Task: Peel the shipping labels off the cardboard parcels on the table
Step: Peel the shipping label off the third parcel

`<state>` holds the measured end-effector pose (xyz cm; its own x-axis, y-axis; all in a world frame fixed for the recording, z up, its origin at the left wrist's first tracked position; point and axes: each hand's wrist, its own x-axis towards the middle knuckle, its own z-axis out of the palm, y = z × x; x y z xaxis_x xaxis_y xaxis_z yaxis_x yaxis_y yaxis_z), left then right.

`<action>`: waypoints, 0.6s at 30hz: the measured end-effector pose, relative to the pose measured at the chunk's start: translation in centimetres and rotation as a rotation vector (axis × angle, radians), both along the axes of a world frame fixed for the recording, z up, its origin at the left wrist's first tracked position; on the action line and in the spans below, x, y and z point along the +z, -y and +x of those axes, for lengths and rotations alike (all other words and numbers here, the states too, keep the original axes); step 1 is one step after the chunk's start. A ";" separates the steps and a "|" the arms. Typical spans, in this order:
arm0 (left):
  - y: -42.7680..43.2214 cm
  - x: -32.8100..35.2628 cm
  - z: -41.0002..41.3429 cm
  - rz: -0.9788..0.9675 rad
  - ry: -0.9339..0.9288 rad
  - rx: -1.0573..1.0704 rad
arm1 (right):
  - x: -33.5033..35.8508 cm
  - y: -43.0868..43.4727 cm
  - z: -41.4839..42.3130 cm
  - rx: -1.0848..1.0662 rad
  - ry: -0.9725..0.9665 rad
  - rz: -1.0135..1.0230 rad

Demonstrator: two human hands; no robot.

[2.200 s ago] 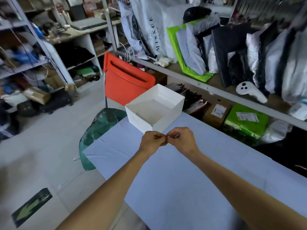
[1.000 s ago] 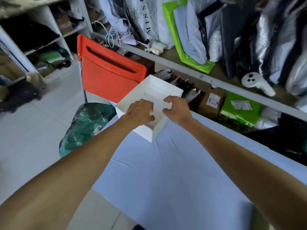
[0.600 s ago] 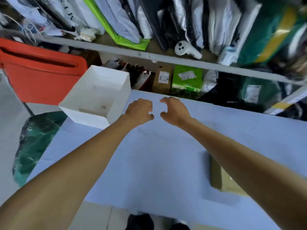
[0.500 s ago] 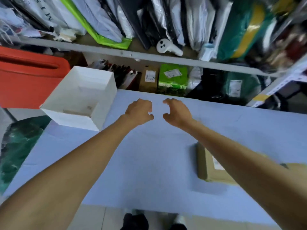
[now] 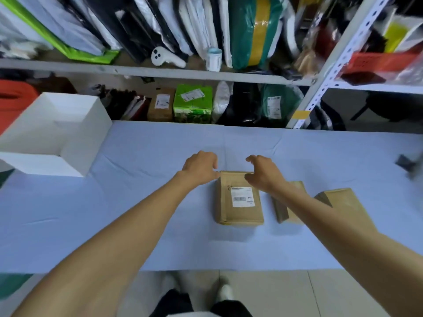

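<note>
A brown cardboard parcel (image 5: 238, 211) lies on the light blue table (image 5: 137, 213), with a white shipping label (image 5: 242, 197) on its top. My left hand (image 5: 201, 167) hovers at the parcel's far left corner, fingers loosely curled and holding nothing. Over the far right corner, my right hand (image 5: 263, 172) has its fingers bent and holds nothing. Two more brown parcels lie to the right: one (image 5: 281, 209) partly hidden under my right forearm, another (image 5: 343, 200) further right.
A white open box (image 5: 75, 133) stands at the table's left end. Behind the table runs a metal shelf rack (image 5: 160, 73) packed with mail bags and parcels. An orange chair (image 5: 13, 97) shows at far left. A dark object (image 5: 405, 162) sits at the right edge.
The view swung right from the white box to the parcels. Both hands left the box, moved along the table, and now hover above the labelled parcel's far edge.
</note>
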<state>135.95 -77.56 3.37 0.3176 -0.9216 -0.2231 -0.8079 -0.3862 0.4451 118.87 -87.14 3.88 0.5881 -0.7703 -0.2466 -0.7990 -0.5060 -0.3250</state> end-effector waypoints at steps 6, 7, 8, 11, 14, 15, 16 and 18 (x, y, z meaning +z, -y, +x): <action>0.4 -1.1 -1.0 0.012 -0.004 -0.007 | -2.2 0.2 -1.6 -0.054 -0.034 0.065; 0.2 -1.2 -0.9 0.024 -0.005 -0.013 | -2.4 0.2 -1.7 -0.073 -0.029 0.081; 0.2 -1.3 -0.9 0.029 -0.009 -0.018 | -2.6 0.3 -1.8 -0.088 -0.028 0.090; 0.0 -1.6 -0.6 0.041 -0.037 -0.014 | -3.1 0.7 -2.3 -0.105 -0.041 0.108; 0.0 -2.5 -0.8 0.069 -0.062 0.001 | -3.6 1.1 -3.1 -0.128 -0.027 0.132; 0.0 -2.8 -1.1 0.068 -0.075 0.013 | -3.9 1.2 -3.4 -0.127 -0.032 0.145; 0.0 -3.0 -1.4 0.063 -0.085 0.022 | -4.1 1.4 -3.8 -0.121 -0.040 0.158; 0.2 -3.3 -2.1 0.061 -0.104 0.028 | -4.5 1.9 -4.4 -0.120 -0.036 0.184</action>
